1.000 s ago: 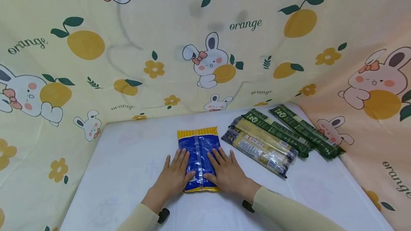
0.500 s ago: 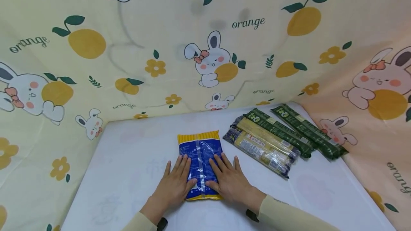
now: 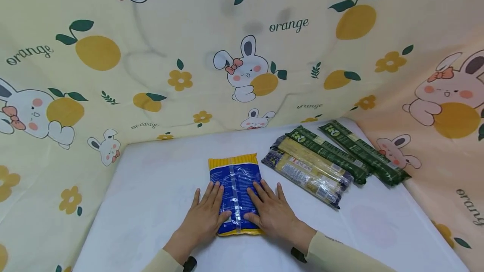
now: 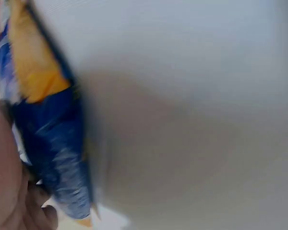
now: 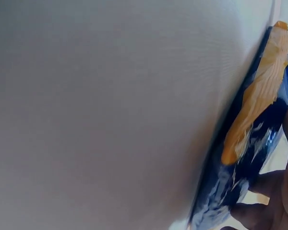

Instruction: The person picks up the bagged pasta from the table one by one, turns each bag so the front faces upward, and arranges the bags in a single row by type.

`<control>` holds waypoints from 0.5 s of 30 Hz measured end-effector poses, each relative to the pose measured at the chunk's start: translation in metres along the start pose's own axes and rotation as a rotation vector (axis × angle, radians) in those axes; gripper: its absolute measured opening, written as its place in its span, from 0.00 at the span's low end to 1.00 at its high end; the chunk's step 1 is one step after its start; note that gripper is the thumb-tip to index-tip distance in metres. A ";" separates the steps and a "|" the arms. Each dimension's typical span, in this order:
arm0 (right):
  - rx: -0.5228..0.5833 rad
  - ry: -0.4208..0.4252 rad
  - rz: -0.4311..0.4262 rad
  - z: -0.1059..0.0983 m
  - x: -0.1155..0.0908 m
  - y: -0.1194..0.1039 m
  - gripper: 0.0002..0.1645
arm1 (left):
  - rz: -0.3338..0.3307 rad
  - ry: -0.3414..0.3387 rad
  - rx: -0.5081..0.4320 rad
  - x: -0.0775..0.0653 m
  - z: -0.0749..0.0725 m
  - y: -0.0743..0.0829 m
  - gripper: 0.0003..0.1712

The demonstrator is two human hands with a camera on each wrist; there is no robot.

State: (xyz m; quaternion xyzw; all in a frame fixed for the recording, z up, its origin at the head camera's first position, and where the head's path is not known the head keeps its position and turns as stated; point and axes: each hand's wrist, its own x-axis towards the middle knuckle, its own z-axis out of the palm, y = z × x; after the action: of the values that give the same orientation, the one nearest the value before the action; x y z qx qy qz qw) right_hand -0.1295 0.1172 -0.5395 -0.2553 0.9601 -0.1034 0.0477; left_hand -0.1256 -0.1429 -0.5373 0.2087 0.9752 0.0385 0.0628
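Note:
A blue and yellow plastic bag [image 3: 240,175] lies on the white table with its taped-looking centre seam facing up. My left hand [image 3: 206,213] rests on its left side, fingers straight and pointing away from me. Opposite it, my right hand [image 3: 273,211] lies on the right side with fingers spread. Both thumbs reach inward over the blue back, near the seam. In the left wrist view, the folded yellow end of the bag [image 4: 36,62] shows beside part of the hand. A similar yellow fold of the bag [image 5: 259,100] appears in the right wrist view.
To the right lie long clear packets of what looks like spaghetti [image 3: 298,174] and two dark green packets, one green packet [image 3: 327,150] overlapping them, the other green packet [image 3: 364,152] farther right. A cloth wall [image 3: 211,20] printed with rabbits and oranges surrounds the table [image 3: 159,192].
Between the first and second frames, the bag and both hands slid slightly toward me. Since then they have stayed nearly still, and the packets at right have not moved.

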 end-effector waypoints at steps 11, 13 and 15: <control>-0.110 0.164 -0.002 -0.003 -0.019 0.009 0.38 | -0.029 0.020 0.028 0.058 -0.061 0.008 0.33; -0.127 0.208 0.004 -0.003 -0.023 0.008 0.36 | -0.033 0.019 0.039 0.076 -0.066 0.010 0.32; -0.151 0.236 0.009 -0.002 -0.029 0.006 0.33 | -0.018 0.026 0.060 0.093 -0.069 0.013 0.31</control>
State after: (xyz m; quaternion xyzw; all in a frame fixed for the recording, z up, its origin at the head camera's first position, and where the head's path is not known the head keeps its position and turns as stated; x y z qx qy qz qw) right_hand -0.1076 0.1367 -0.5380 -0.2400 0.9652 -0.0602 -0.0844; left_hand -0.2136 -0.0959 -0.4772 0.2010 0.9785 0.0113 0.0442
